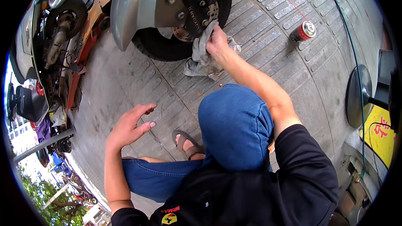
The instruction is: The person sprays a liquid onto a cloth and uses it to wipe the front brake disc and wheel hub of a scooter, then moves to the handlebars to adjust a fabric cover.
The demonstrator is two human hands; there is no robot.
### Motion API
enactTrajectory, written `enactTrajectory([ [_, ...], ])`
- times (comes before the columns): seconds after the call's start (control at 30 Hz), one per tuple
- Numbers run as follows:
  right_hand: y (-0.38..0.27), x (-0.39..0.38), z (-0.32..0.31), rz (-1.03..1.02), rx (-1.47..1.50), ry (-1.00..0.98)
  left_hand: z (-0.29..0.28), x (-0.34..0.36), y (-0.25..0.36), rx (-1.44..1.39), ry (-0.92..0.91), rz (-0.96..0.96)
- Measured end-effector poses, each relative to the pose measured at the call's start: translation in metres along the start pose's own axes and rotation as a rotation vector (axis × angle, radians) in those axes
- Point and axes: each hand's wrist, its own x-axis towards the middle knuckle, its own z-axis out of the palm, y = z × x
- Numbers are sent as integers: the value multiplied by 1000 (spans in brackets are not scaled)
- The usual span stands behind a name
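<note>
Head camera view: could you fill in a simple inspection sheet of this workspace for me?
Surface: ridged grey paving, with dark smudges.
Job's things: grey cloth at the front wheel; red-and-black can with a thin red straw, to the right.
Clutter: round black base at the right.
Hands: right hand grips the cloth; left hand is open, holding nothing.
Cables: green hose or cable at the right; thin black cable by a yellow board.
Surroundings: parked two-wheeler, trees.

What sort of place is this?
Likely an outdoor, roadside motorcycle or scooter repair spot: a two-wheeler's front wheel up close, a spray can on the ground, and green foliage at the lower left.
</note>
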Motion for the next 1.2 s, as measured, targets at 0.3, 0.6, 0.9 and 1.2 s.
enactTrajectory([
  [0.3,35,-45,-16,320,-4,50,9,80,7,-155,-66,-108],
  [0.6,-54,-64,-17,-582,-1351,42,6,80,14,54,-59,-16],
  [0.9,-53,-12,23,-861,-1432,47,-6,48,15,282,-78,57],
  [1.2,44,-94,0,-226,-1404,-403,25,47,-48,-121,-40,-6],
])
